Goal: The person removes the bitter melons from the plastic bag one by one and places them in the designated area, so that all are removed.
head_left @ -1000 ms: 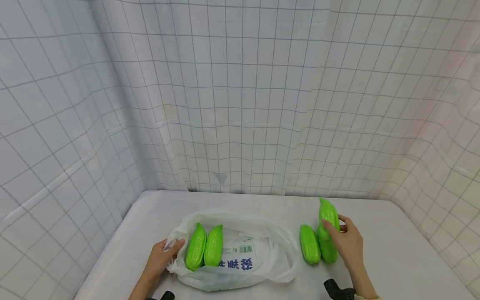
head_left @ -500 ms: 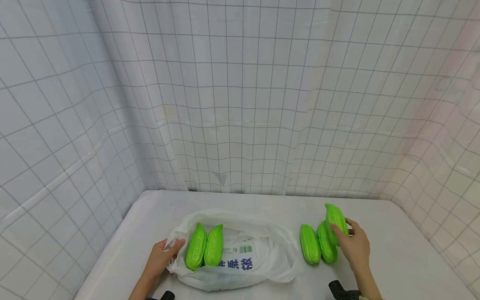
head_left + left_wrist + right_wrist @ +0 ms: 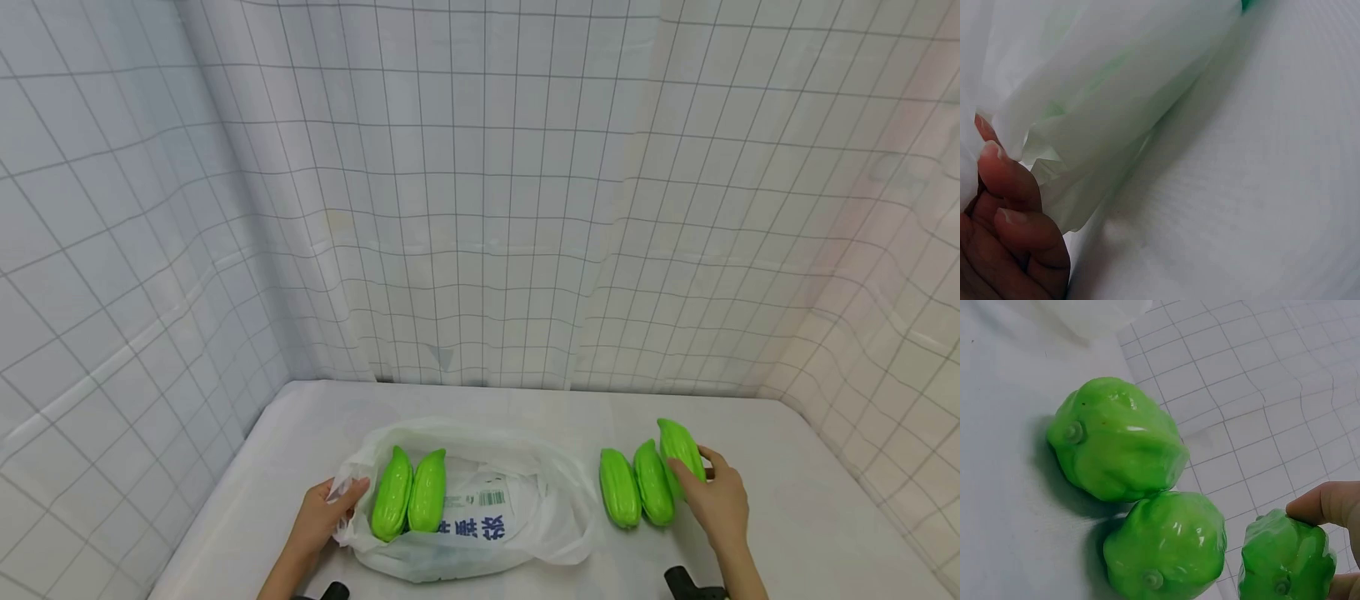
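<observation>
In the head view my left hand (image 3: 321,518) pinches the left rim of a white plastic bag (image 3: 551,525), which lies with its mouth spread. The left wrist view shows the curled fingers (image 3: 1013,181) at the crumpled film (image 3: 1116,106). Two glossy green bitter melons (image 3: 409,493) lie side by side in the bag's left part. My right hand (image 3: 718,500) grips another bitter melon (image 3: 681,450) between thumb and fingers, tip pointing away. Just left of it two more bitter melons, one outer (image 3: 619,490) and one inner (image 3: 654,485), lie against each other; their stem ends face the right wrist camera.
The white-covered table (image 3: 795,500) carries the bag at centre left and the melons at right. Gridded white curtains (image 3: 480,208) stand behind it and on both sides. Blue print and a barcode (image 3: 491,498) show inside the bag.
My right hand has moved right and toward me with its bitter melon, from over the inner melon to beside it. The left hand and the bag stay still.
</observation>
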`<state>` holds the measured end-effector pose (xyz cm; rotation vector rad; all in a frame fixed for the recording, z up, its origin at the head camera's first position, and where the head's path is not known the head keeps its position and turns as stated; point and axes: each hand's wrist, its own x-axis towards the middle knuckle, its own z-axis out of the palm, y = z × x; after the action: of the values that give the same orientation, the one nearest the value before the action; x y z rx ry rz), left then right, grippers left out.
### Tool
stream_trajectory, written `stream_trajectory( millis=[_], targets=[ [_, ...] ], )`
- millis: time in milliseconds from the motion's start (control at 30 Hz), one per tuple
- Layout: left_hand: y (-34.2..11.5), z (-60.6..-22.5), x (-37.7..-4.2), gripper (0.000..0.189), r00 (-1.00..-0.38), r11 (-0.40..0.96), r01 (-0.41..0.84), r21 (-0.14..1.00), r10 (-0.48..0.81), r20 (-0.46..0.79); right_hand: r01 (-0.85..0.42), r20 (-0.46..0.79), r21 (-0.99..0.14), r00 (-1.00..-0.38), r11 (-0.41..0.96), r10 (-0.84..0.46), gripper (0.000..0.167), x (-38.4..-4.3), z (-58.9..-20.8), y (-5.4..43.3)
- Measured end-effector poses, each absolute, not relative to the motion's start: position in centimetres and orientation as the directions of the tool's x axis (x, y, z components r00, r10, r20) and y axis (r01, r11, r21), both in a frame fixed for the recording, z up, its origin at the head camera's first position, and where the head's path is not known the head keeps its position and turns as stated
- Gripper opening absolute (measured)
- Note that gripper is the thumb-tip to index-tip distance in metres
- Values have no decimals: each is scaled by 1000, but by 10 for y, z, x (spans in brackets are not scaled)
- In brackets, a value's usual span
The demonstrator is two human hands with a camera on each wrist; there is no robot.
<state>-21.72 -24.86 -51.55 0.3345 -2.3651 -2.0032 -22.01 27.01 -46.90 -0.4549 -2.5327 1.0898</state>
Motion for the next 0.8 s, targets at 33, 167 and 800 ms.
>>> stream_trajectory(
  millis=[33, 167, 800],
  targets=[
    [-249, -515, -217, 33, -976, 146, -148, 978, -181, -121, 158, 184, -738, -889, 656, 420, 69, -220, -469, 271],
    [-249, -516, -217, 33, -977, 140, -142, 980, -176, -117, 167, 172, -730, -893, 663, 416, 69, -218, -470, 271],
    [-248, -514, -214, 34, -980, 132, -123, 984, -169, -100, 218, 106, -681, -915, 699, 389, 72, -216, -478, 282]
  ],
)
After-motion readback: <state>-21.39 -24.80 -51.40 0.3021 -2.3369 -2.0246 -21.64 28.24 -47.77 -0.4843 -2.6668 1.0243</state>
